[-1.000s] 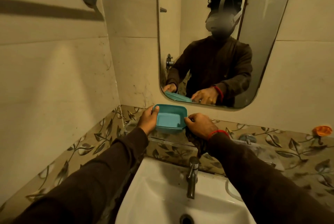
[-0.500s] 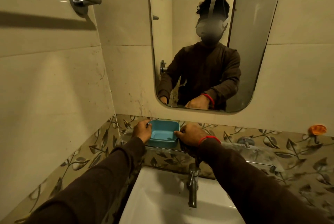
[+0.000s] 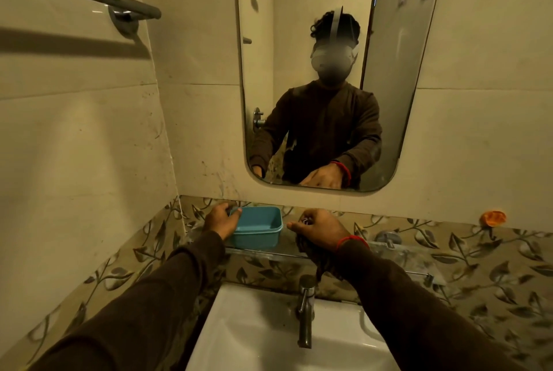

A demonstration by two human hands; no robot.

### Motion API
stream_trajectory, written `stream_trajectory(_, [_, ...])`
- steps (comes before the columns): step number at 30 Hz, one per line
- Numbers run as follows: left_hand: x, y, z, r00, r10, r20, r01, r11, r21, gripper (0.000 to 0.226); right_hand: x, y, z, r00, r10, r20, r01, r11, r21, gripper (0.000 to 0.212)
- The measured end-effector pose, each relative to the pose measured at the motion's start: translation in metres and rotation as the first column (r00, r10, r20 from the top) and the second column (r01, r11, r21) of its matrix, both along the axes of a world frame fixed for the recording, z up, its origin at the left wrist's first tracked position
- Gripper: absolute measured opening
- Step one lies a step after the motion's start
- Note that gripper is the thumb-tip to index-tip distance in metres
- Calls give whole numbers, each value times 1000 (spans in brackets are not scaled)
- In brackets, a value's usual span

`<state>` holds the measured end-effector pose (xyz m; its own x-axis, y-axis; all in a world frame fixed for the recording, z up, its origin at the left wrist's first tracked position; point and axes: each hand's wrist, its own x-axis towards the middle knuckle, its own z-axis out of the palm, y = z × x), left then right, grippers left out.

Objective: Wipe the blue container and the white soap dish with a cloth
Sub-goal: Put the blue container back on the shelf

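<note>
Left hand [image 3: 222, 221] covers the container's [image 3: 259, 226] left end. Cloth [image 3: 317, 260] mostly hidden under right hand [image 3: 318, 230]; only a dark bunch hangs below the wrist. Sink [image 3: 263, 328] cut off by bottom edge. Small orange thing [image 3: 494, 217] on the wall too small to identify.

Glass shelf [image 3: 398, 254] lies open right of the blue container [image 3: 258, 227]; the tap [image 3: 305, 310] stands below, wall close behind

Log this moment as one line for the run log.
blue container on glass shelf | left hand holds it | right hand grips cloth
</note>
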<state>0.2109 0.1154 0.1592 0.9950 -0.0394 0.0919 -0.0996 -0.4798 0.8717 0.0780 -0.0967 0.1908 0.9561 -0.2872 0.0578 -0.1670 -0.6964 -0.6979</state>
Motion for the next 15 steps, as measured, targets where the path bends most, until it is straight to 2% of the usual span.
stream_trajectory(2, [-4,0,3,999,39,25,-36,996,-85,38,-9,-6,5,997,-24,68,15,993,118,28])
stream_trajectory(4, [-13,0,7,974,93,209,-75,993,-94,37,-19,-13,11,986,-59,158,15,964,267,26])
stream_trajectory(6, [-30,-5,10,861,114,495,-120,993,-21,35,-31,-21,17,969,-94,228,-4,918,396,32])
stream_trajectory(8, [-52,-17,15,740,95,666,-122,993,-6,33,-44,-28,26,953,-135,273,-20,868,496,43])
stream_trajectory(10, [-75,-35,17,665,12,747,-5,1000,-11,32,-56,-35,35,926,-190,325,-41,809,587,47])
stream_trajectory(12, [-100,-56,17,624,-110,774,203,979,-25,26,-67,-41,44,893,-244,377,-63,763,643,45])
stream_trajectory(15, [-134,-88,16,640,-272,719,444,894,-57,19,-86,-52,55,848,-287,446,-104,735,670,40])
